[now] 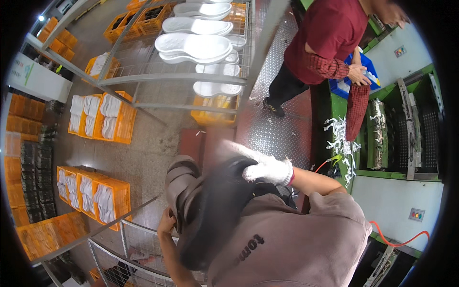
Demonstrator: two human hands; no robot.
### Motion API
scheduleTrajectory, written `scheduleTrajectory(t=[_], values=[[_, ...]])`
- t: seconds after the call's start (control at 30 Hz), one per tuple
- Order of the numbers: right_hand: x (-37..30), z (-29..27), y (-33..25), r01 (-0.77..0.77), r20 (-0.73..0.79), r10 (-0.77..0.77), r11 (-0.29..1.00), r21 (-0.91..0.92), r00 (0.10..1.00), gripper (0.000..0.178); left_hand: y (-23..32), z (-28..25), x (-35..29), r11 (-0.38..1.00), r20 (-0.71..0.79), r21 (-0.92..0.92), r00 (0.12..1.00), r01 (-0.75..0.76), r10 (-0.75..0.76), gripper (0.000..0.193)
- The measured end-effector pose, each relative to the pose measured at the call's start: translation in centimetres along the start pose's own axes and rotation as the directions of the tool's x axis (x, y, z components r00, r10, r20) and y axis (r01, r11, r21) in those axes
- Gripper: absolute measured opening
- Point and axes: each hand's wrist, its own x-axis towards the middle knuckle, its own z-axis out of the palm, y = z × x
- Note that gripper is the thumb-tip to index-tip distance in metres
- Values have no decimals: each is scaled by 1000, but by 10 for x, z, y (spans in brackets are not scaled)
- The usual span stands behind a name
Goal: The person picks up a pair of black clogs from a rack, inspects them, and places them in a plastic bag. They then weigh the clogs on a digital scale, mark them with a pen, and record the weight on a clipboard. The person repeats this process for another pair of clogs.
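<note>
**Gloved right hand [272, 170] at a large dark thing [213, 222]**

In the head view, the dark thing is in front of the taupe shirt [287, 239], too blurred to name. The right hand, in a white knitted glove, overlaps its upper end; the thumb is bent over the dark surface, and the other fingers reach up and left into a blur. Whether they pinch it, I cannot tell. The left hand [167, 221], with bare skin showing, is beside a taupe banded thing [180, 184] whose kind is unclear; its fingers are hidden, so I cannot tell their state.

Ahead, white sole-shaped pieces [193, 45] lie at the right end of a metal rack [177, 79], on at least 2 levels. On the floor [148, 153] to the left stand 2 groups of orange crates [123, 123] filled with white pieces. At upper right, a co-worker [330, 31] in dark red has 1 hand over a blue crate [367, 61]. White scraps [351, 153] are heaped at the near-side edge of a green-framed machine [399, 174].
</note>
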Motion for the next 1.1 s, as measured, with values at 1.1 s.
scheduleTrajectory(t=[1.1], values=[[736,47,301,-374,137,359,922,101,923,58,-24,-607,382,961,-210,-164,960,-221,185,98]])
